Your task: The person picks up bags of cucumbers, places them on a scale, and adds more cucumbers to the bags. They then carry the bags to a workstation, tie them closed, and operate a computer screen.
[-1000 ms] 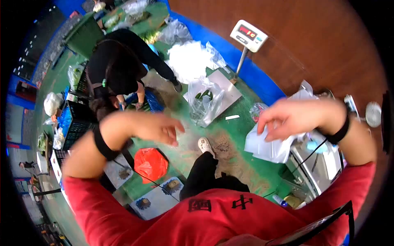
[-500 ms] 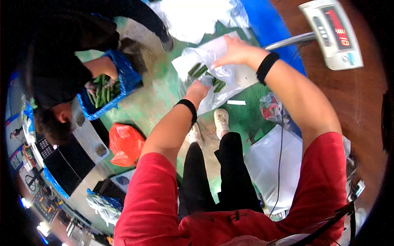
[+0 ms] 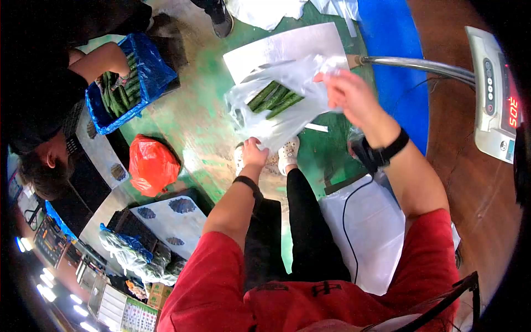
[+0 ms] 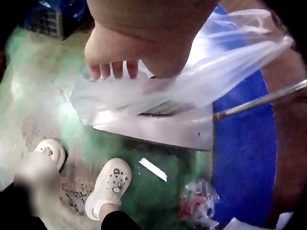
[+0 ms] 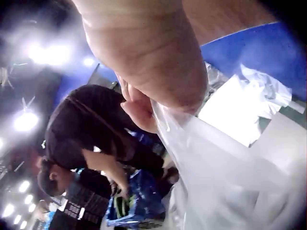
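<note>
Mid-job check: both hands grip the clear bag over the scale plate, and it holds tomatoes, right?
Not quite. The left hand and right hand do grip the clear bag over the scale plate, but it holds long green cucumbers, not tomatoes. The head view shows them.

A metal weighing platform [image 3: 287, 47] is laid flat on the green floor [image 3: 204, 133], and its display head [image 3: 495, 99], lit with red digits, is carried on a slanted metal pole [image 3: 420, 65]. A blue-lined crate [image 3: 152, 72] is filled with green cucumbers [image 3: 117, 94], and a person in black [image 3: 38, 94] is bent over it. A red bag [image 3: 150, 164] is set on the floor near the crate, and a white strip [image 3: 316, 128] is seen just beside the platform.
</note>
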The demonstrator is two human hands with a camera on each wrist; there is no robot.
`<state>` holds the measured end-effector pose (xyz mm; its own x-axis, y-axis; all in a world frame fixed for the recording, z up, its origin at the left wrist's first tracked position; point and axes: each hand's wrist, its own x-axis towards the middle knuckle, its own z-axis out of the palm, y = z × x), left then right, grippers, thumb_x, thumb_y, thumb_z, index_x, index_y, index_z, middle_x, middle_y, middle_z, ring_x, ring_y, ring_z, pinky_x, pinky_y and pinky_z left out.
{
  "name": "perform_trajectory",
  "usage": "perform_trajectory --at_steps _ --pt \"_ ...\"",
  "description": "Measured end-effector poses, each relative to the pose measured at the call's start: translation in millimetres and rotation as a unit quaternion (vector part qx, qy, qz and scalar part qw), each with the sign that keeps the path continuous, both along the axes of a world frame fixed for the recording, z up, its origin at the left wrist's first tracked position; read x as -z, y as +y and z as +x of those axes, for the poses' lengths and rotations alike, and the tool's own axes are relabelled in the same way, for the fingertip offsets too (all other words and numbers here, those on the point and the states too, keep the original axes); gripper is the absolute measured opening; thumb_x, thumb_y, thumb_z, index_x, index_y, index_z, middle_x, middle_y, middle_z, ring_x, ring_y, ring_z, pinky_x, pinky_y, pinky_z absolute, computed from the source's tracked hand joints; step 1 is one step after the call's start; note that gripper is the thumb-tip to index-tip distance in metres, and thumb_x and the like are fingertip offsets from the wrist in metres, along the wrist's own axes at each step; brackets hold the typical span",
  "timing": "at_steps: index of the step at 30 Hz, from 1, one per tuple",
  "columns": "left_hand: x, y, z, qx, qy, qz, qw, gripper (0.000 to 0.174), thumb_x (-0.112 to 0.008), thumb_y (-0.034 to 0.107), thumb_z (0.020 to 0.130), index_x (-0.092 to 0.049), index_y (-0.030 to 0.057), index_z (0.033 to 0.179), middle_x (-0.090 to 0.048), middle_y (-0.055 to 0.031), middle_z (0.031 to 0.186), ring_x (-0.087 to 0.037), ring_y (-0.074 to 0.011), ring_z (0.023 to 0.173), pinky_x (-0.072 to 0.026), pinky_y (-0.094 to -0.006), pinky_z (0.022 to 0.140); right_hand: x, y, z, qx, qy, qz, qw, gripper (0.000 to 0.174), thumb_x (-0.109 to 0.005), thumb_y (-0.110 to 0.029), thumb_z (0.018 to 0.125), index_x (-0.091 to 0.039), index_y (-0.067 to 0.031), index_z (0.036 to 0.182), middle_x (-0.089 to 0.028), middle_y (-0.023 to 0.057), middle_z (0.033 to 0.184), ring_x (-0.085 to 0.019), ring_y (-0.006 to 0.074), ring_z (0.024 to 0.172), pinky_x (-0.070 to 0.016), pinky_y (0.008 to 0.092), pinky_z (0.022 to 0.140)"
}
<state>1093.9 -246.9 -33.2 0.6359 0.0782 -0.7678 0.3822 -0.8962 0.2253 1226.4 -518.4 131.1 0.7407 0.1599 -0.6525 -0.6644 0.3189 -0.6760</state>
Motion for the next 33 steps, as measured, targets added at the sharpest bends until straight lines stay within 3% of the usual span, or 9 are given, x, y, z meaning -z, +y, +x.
perform_trajectory --at_steps 3,8,15,19,21,24,27,29,33 --pt "-5 -7 -1 0.090 -0.211 -0.033 0.973 0.070 -0.063 0.016 0.058 -0.033 0.0107 0.121 -0.049 -0.0162 0.110 -0.044 -0.0339 0.106 -0.0357 -0.0376 0.089 -47 25 -15 -0.032 0.016 0.094 0.995 0.035 -0.048 -0.016 0.084 -0.047 -0.0069 0.117 -0.034 -0.0067 0.059 -0.029 0.0025 0.048 -0.0252 0.0167 0.042" --pt "12 -20 32 -0.116 0.113 -0.002 0.987 0.085 -0.050 0.067 0.062 -0.037 0.0089 0.123 -0.052 -0.0167 0.113 -0.047 -0.0289 0.109 -0.0323 -0.0380 0.093 -64 28 -17 -0.088 -0.014 0.079 0.993 0.055 -0.050 -0.011 0.082 -0.027 -0.0115 0.132 -0.038 -0.0047 0.067 -0.031 0.0021 0.054 -0.0237 0.0146 0.043" --pt "23 8 37 -0.052 0.168 0.114 0.978 0.055 -0.059 0.045 0.067 -0.055 0.0054 0.106 -0.056 -0.0146 0.108 -0.055 -0.0282 0.099 -0.0427 -0.0359 0.083 -71 22 -30 -0.122 -0.025 0.017 0.992 0.062 -0.053 -0.006 0.078 -0.027 -0.0164 0.133 -0.040 -0.0041 0.072 -0.032 0.0022 0.054 -0.0232 0.0142 0.044" --pt "-3 78 42 -0.275 -0.042 0.194 0.941 0.024 -0.056 0.019 0.070 -0.054 0.0026 0.087 -0.059 -0.0182 0.081 -0.060 -0.0260 0.076 -0.0475 -0.0367 0.066 -66 8 -27 -0.061 -0.001 0.026 0.998 0.065 -0.049 0.000 0.078 -0.022 -0.0191 0.134 -0.040 -0.0039 0.079 -0.030 0.0009 0.058 -0.0204 0.0131 0.045" --pt "43 148 34 -0.540 -0.034 -0.047 0.840 0.008 -0.048 0.010 0.075 -0.047 0.0039 0.078 -0.053 -0.0118 0.066 -0.052 -0.0205 0.055 -0.0429 -0.0332 0.048 -64 8 -27 -0.046 0.009 0.013 0.999 0.064 -0.048 0.000 0.078 -0.022 -0.0192 0.134 -0.040 -0.0034 0.079 -0.030 0.0010 0.057 -0.0206 0.0130 0.045" --pt "-21 167 58 -0.779 0.050 -0.400 0.480 0.011 -0.036 0.006 0.078 -0.039 0.0087 0.067 -0.033 -0.0007 0.052 -0.027 -0.0109 0.040 -0.0227 -0.0221 0.036 -63 9 -25 -0.018 0.000 0.005 1.000 0.064 -0.053 -0.003 0.075 -0.028 -0.0179 0.132 -0.040 -0.0045 0.074 -0.032 0.0016 0.055 -0.0208 0.0151 0.042" --pt "-87 162 77 -0.654 0.191 -0.544 0.489 0.015 -0.041 0.015 0.082 -0.046 0.0064 0.071 -0.028 0.0023 0.050 -0.025 -0.0081 0.041 -0.0186 -0.0213 0.035 -60 10 -22 -0.025 -0.006 -0.003 1.000 0.064 -0.052 -0.002 0.075 -0.028 -0.0174 0.132 -0.040 -0.0044 0.074 -0.031 0.0018 0.055 -0.0204 0.0150 0.042" --pt "-108 159 86 -0.636 0.145 -0.624 0.431 0.018 -0.044 0.020 0.085 -0.053 0.0040 0.085 -0.028 0.0029 0.049 -0.024 -0.0069 0.041 -0.0193 -0.0207 0.036 -64 13 -21 -0.023 -0.006 0.001 1.000 0.064 -0.052 -0.002 0.075 -0.028 -0.0172 0.132 -0.040 -0.0043 0.073 -0.032 0.0019 0.055 -0.0203 0.0150 0.042" --pt "-140 144 93 -0.553 0.053 -0.674 0.487 0.028 -0.039 0.022 0.090 -0.048 0.0037 0.109 -0.023 0.0049 0.051 -0.023 -0.0060 0.042 -0.0187 -0.0192 0.039 -67 17 -19 -0.021 0.004 0.006 1.000 0.064 -0.052 -0.002 0.074 -0.028 -0.0172 0.132 -0.039 -0.0042 0.072 -0.032 0.0020 0.055 -0.0199 0.0153 0.042"
